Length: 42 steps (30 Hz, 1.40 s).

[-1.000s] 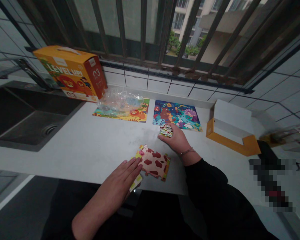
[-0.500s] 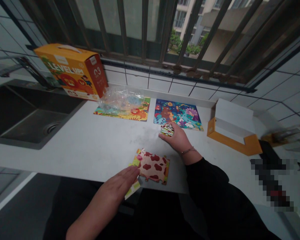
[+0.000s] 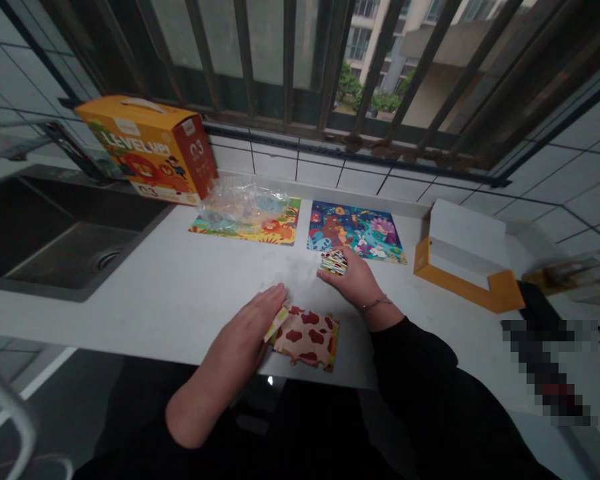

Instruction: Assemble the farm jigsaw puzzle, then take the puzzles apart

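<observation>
My left hand [image 3: 250,327] is closed on a pale green puzzle piece [image 3: 277,325], which shows nearly edge-on under the palm side. The piece is at the left side of joined puzzle pieces [image 3: 307,335] with a brown-spotted cow on them, near the counter's front edge. Part of the cow's head is hidden by the hand. Farther back, my right hand [image 3: 356,279] grips a stack of puzzle pieces [image 3: 334,261] between thumb and fingers, their striped edges facing left. That hand rests by the lower edge of a dark blue animal picture sheet [image 3: 355,227].
A yellow animal picture sheet [image 3: 280,230] lies beneath crumpled clear plastic [image 3: 240,200]. An orange box [image 3: 145,150] stands beside the sink [image 3: 85,253] at left. On the right sits an open orange-and-white box [image 3: 465,257]. A barred window [image 3: 290,60] is behind the counter.
My left hand has moved up and forward with its puzzle piece, from the cow's lower left to its head. The piece has tilted. My right hand stays put with the stack.
</observation>
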### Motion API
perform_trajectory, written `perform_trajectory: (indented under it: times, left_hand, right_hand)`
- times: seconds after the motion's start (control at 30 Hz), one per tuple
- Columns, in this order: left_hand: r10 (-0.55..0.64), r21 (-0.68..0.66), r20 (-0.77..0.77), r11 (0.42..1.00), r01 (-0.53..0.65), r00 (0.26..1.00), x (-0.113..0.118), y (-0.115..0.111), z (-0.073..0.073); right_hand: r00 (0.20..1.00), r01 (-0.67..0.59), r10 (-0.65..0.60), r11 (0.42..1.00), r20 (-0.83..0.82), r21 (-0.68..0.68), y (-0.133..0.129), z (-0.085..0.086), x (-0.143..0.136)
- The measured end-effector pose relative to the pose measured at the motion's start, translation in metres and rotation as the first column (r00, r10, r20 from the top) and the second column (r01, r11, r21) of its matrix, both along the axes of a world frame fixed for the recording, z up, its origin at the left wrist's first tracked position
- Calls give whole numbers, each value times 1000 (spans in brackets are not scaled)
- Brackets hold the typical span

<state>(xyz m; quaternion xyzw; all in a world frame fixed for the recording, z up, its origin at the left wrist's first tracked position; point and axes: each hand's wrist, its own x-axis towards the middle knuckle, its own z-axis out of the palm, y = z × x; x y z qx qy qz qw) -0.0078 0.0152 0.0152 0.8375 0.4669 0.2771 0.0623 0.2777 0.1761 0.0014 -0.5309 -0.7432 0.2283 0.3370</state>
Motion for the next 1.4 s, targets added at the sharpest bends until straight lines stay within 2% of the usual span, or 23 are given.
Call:
perform_trajectory:
  times: [0.1, 0.17, 0.4, 0.47, 0.53, 0.67, 0.77, 0.9, 1.0, 1.1, 1.27, 1.4]
  left_hand:
    - [-97, -136, -134, 988, 78, 986, 13, 8, -16]
    - [-133, -190, -200, 977, 95, 971, 17, 6, -20]
    - [-104, -108, -231, 991, 81, 967, 13, -20, -17]
    - [-39, -57, -247, 998, 26, 968, 15, -31, -23]
    - [96, 3, -241, 995, -98, 966, 22, -41, -31]
    - [363, 65, -202, 932, -357, 910, 38, -48, -37]
    - [442, 38, -197, 895, -444, 875, 46, -32, -34]
    - [488, 2, -176, 868, -496, 855, 52, -1, -30]
    - [490, -29, -172, 865, -501, 855, 53, 13, -28]
    - [454, -55, -158, 883, -467, 877, 51, 13, -31]
    - [350, -63, -180, 928, -366, 919, 46, -10, -40]
    - [273, -67, -200, 954, -291, 941, 53, -31, -37]
  right_hand:
    - [1000, -3, 3, 1000, 20, 5, 0, 1, 0]
    - [1000, -1, 1, 1000, 23, 5, 1, 0, 0]
    - [1000, -3, 3, 1000, 27, 2, 1, 1, 1]
    - [1000, -4, 4, 1000, 27, 4, 0, 1, 1]
    - [1000, -7, 7, 1000, 26, 8, 0, 2, 1]
    - [999, -7, 7, 1000, 32, 17, -1, 2, 0]
    - [1000, -4, 4, 1000, 19, 13, 0, 0, 0]
    - [1000, 4, -4, 1000, 3, 15, 0, -1, -1]
    - [1000, 5, -5, 1000, 14, 6, 0, -1, 0]
    - [1000, 1, -1, 1000, 12, 0, 0, 0, 0]
    - [1000, -2, 1, 1000, 17, 16, 0, 0, 0]
    - [1000, -13, 13, 1000, 25, 7, 1, 2, -1]
